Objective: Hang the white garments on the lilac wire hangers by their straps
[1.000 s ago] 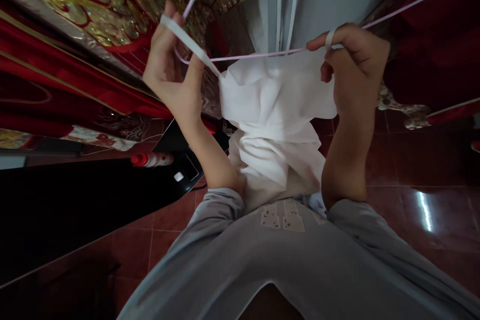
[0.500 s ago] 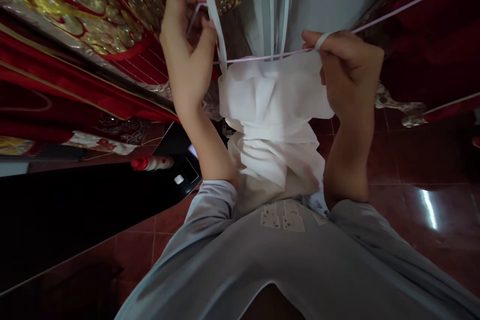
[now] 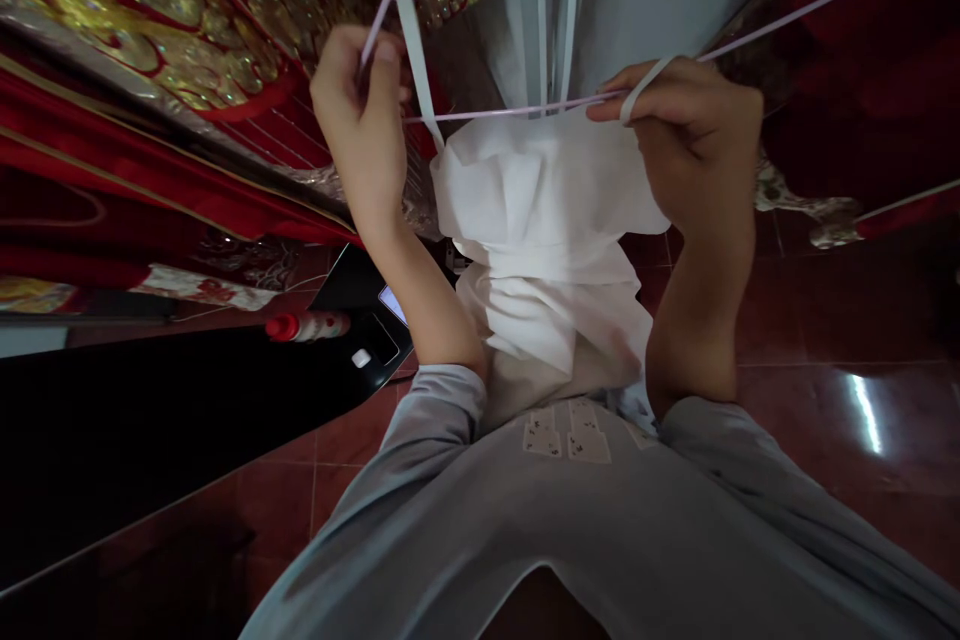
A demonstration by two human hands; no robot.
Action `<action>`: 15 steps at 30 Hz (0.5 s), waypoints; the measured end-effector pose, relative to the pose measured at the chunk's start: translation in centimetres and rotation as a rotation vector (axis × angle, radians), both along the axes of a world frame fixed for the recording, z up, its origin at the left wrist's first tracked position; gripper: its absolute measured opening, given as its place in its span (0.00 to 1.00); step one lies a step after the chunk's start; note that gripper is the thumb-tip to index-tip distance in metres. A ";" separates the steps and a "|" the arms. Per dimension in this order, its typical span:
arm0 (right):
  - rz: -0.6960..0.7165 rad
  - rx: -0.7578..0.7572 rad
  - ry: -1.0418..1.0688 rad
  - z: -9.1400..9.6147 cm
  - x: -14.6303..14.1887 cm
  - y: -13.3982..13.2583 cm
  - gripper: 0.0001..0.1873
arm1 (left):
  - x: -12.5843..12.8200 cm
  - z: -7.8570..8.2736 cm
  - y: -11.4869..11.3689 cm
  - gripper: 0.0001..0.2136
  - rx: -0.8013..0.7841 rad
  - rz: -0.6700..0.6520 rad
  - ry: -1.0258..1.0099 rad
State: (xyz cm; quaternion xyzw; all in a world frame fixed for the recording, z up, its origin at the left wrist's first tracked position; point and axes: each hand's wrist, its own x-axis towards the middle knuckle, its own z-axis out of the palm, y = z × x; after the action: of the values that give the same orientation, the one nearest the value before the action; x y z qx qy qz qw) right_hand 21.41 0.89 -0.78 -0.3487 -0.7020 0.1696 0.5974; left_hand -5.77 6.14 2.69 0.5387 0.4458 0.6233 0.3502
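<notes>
A white garment (image 3: 547, 220) hangs in folds in front of my chest from a thin pale pink hanger (image 3: 495, 112). My left hand (image 3: 364, 130) is closed around the hanger near its hook, where the garment's left strap (image 3: 416, 60) loops over the wire. My right hand (image 3: 690, 140) is closed on the right strap (image 3: 637, 85), pinching it against the hanger's wire. The hanger's right arm runs up toward the top right corner.
Red and gold embroidered garments (image 3: 150, 50) hang at the left, and dark red cloth (image 3: 862, 70) at the right. A black table (image 3: 150, 410) at the lower left bears a red-capped bottle (image 3: 307, 325) and a phone (image 3: 390, 305). The floor (image 3: 825, 370) is glossy red tile.
My left hand lifted the left strap up and over the hanger near its hook, then closed around the wire. My right hand stayed on the right strap.
</notes>
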 end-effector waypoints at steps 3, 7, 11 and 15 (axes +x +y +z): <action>-0.024 0.010 0.024 0.0 -0.5 0.2 0.20 | 0.8 -3.1 -0.3 0.10 -0.016 0.105 -0.251; -0.089 -0.020 0.020 0.3 -0.8 -0.1 0.16 | 3.1 -5.5 -0.9 0.15 0.119 0.084 -0.462; -0.138 0.019 0.093 0.3 -0.5 -0.4 0.11 | 4.3 -5.1 -1.4 0.24 0.328 0.126 -0.427; -0.203 -0.165 0.016 1.2 0.6 0.3 0.19 | 4.0 -4.0 -1.6 0.26 0.324 0.102 -0.439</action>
State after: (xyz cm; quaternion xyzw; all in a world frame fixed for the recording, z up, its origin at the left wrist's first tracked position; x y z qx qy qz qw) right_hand 22.03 1.16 0.42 -0.4645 -0.6419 0.1684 0.5864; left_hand -1.81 4.56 -1.32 0.4165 0.2806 0.8050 0.3158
